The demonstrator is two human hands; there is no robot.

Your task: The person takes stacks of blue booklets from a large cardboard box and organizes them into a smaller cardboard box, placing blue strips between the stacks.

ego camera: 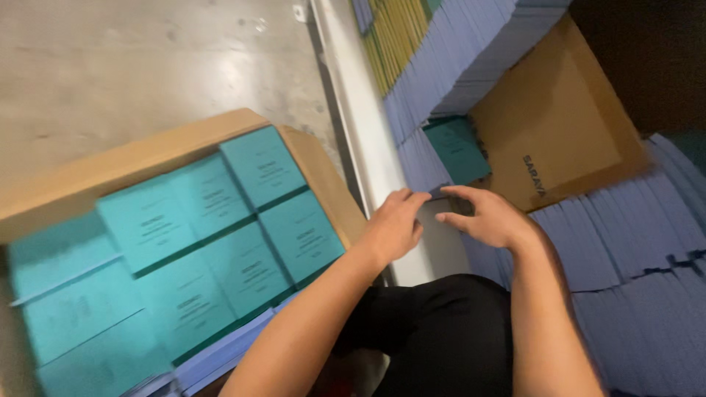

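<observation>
Seen from above, both bare hands meeting at the edge of a pale grey-white ledge (360,110); left hand (396,224) loosely curled, thumb and forefinger pinched toward a thin, dark-edged sheet or booklet (439,195) at the front of a slanted row of lavender-blue paper booklets (471,59); right hand (489,219) half open, fingers bent and spread, fingertips (450,190) touching the same thin edge; hard to tell through the blur whether either hand truly grips it or only touches it. Just beyond the fingers, one teal rectangular booklet (457,149) lying flat between the lavender-blue row and a folded brown cardboard panel (559,117). To the right, further lavender-blue stacks (625,242) fanned edge-on, close against the right forearm. To the left, beside the left forearm, an open brown cardboard box (147,147) on a grey concrete floor (147,59), packed with teal booklets (213,242) laid face up in neat rows, with a few lavender-blue ones showing at its near edge. Below the hands, black trousers (441,331) at the bottom of the view.
</observation>
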